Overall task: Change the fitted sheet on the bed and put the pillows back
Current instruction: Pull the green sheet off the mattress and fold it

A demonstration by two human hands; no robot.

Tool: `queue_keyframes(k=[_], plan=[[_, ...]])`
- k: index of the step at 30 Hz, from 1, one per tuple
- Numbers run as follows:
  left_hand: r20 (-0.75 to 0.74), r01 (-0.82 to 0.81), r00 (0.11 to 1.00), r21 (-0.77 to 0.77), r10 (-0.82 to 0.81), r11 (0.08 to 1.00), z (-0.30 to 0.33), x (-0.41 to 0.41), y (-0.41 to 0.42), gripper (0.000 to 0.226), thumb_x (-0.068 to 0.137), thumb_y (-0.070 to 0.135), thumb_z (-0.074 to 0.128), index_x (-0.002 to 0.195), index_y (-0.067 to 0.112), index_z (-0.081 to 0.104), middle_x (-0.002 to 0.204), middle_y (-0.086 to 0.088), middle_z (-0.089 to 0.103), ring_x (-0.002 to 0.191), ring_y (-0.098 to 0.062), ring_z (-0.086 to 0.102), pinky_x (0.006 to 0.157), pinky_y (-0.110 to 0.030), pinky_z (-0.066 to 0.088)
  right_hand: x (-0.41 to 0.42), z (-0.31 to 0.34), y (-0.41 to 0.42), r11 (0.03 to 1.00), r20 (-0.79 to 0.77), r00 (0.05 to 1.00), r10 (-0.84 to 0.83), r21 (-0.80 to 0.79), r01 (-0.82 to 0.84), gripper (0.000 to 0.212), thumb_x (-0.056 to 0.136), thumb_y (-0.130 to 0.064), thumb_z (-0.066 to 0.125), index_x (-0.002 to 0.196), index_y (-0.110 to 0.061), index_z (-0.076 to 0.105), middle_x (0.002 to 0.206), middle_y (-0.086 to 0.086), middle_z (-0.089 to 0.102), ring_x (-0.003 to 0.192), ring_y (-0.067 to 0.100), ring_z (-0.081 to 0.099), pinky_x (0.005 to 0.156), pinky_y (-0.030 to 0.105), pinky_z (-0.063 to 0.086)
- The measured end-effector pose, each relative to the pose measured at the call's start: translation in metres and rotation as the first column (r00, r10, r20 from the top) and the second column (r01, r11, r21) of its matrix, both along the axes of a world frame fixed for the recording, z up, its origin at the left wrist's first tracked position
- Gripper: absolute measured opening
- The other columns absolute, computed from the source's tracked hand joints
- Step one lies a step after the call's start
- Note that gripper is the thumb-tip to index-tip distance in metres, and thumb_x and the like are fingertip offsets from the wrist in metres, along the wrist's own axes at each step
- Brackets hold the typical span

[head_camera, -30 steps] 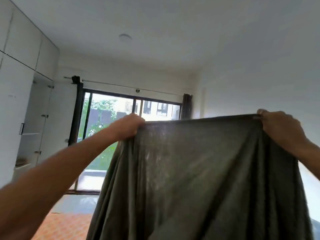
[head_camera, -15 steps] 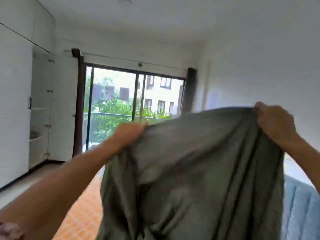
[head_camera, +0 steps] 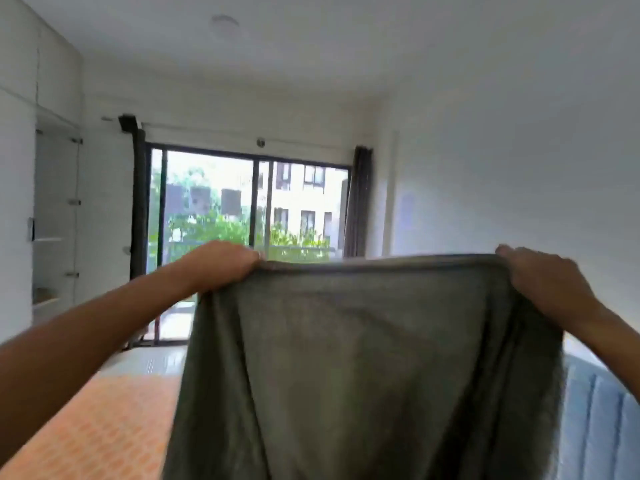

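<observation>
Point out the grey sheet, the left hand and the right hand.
grey sheet (head_camera: 363, 358), head view, middle of the hanging cloth.
left hand (head_camera: 221, 265), head view, back of the hand.
right hand (head_camera: 543, 278), head view, back of the hand.

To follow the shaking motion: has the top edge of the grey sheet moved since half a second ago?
Yes. The grey sheet edge was slack; it is now taut and level, below the window frame.

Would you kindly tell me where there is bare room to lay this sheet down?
The orange patterned surface lower left of the grey sheet looks bare. The sheet, gripped by left hand and right hand, hides the middle; blue padding borders the right.
</observation>
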State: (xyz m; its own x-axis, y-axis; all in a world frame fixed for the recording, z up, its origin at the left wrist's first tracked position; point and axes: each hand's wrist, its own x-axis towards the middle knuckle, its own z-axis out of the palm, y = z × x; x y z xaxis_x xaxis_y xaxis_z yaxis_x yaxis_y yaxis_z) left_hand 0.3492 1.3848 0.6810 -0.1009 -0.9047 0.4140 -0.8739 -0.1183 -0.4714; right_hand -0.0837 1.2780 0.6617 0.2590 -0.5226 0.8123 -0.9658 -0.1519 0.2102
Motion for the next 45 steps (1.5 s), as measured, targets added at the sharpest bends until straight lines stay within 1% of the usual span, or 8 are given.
queue_keyframes(k=[8, 13, 16, 23, 27, 34, 37, 45], plan=[[-0.209, 0.192, 0.891, -0.63, -0.403, 0.753, 0.135, 0.032, 0.0, 0.04, 0.088, 0.046, 0.063, 0.096, 0.008, 0.071, 0.089, -0.022, 0.068, 0.087, -0.036, 0.064, 0.071, -0.035, 0.043, 0.011, 0.118, -0.004, 0.963, 0.29, 0.932, 0.217, -0.223, -0.155, 0.028, 0.098, -0.034, 0.047, 0.113, -0.013, 0.058, 0.094, 0.031, 0.062, 0.086, 0.048, 0.061, 0.075, 0.046, 0.045], [-0.552, 0.336, 0.742, -0.186, -0.381, 0.924, 0.009, 0.037, 0.001, 0.021, 0.093, 0.026, 0.062, 0.084, 0.011, 0.075, 0.065, 0.026, 0.065, 0.07, 0.005, 0.06, 0.066, -0.023, 0.034, 0.013, 0.084, 0.006, 0.971, 0.233, 0.942, 0.24, -0.067, -0.23, 0.053, 0.086, -0.054, 0.027, 0.104, -0.017, 0.061, 0.093, 0.025, 0.065, 0.088, 0.043, 0.061, 0.077, 0.045, 0.046], [-0.627, 0.319, 0.675, -0.229, -0.39, 0.92, -0.013, 0.054, -0.002, 0.025, 0.09, 0.03, 0.066, 0.065, 0.032, 0.063, 0.052, 0.026, 0.058, 0.057, 0.003, 0.057, 0.063, -0.024, 0.035, 0.018, 0.061, -0.002, 0.963, 0.187, 0.95, 0.252, 0.053, -0.266, 0.061, 0.084, -0.062, 0.021, 0.098, -0.018, 0.06, 0.086, 0.02, 0.064, 0.084, 0.04, 0.062, 0.076, 0.045, 0.049], [-0.897, 0.301, 0.048, -0.406, -0.439, 0.863, -0.026, 0.035, 0.009, 0.021, 0.096, 0.005, 0.052, 0.086, 0.012, 0.069, 0.07, 0.005, 0.07, 0.064, -0.001, 0.063, 0.065, -0.017, 0.05, 0.006, 0.036, -0.029, 0.904, 0.339, 0.864, 0.373, 0.077, -0.421, 0.061, 0.076, -0.08, 0.032, 0.088, -0.027, 0.06, 0.081, 0.008, 0.069, 0.08, 0.027, 0.066, 0.072, 0.037, 0.047], [-0.889, 0.343, 0.328, -0.203, -0.319, 0.917, -0.074, 0.007, -0.015, 0.016, 0.093, 0.01, 0.059, 0.09, 0.018, 0.073, 0.078, 0.01, 0.069, 0.065, 0.011, 0.06, 0.067, -0.015, 0.045, -0.023, -0.026, -0.05, 0.768, 0.431, 0.867, 0.252, 0.456, -0.45, 0.102, 0.03, -0.102, 0.042, 0.102, -0.034, 0.063, 0.071, -0.022, 0.067, 0.076, -0.006, 0.062, 0.07, 0.021, 0.039], [-0.726, 0.561, 0.566, -0.007, -0.39, 0.828, -0.103, -0.072, -0.05, 0.022, 0.093, 0.018, 0.061, 0.096, 0.0, 0.075, 0.09, -0.012, 0.073, 0.081, -0.019, 0.065, 0.07, -0.021, 0.041, 0.046, -0.092, -0.004, 0.553, 0.65, 0.617, 0.443, 0.343, -0.759, 0.026, 0.057, -0.055, 0.08, 0.078, -0.06, 0.065, 0.086, -0.025, 0.068, 0.081, -0.019, 0.058, 0.078, -0.004, 0.036], [-0.644, 0.651, 0.607, 0.065, -0.467, 0.756, -0.114, -0.106, -0.059, 0.023, 0.093, 0.024, 0.061, 0.097, 0.006, 0.075, 0.088, -0.01, 0.073, 0.082, -0.018, 0.064, 0.07, -0.022, 0.038, 0.096, -0.116, 0.015, 0.372, 0.623, 0.515, 0.589, 0.357, -0.857, 0.031, 0.065, -0.031, 0.076, 0.094, -0.039, 0.067, 0.095, -0.043, 0.06, 0.095, -0.027, 0.049, 0.082, -0.007, 0.029], [-0.693, 0.667, 0.539, 0.004, -0.479, 0.745, -0.157, -0.124, -0.061, 0.014, 0.085, 0.019, 0.068, 0.091, 0.01, 0.077, 0.081, -0.007, 0.072, 0.076, -0.011, 0.06, 0.062, -0.011, 0.034, 0.13, -0.184, -0.003, -0.042, 0.842, 0.396, 0.366, 0.441, -0.897, 0.025, 0.082, -0.02, 0.066, 0.1, -0.004, 0.069, 0.09, 0.002, 0.072, 0.081, 0.001, 0.062, 0.075, 0.013, 0.047]])
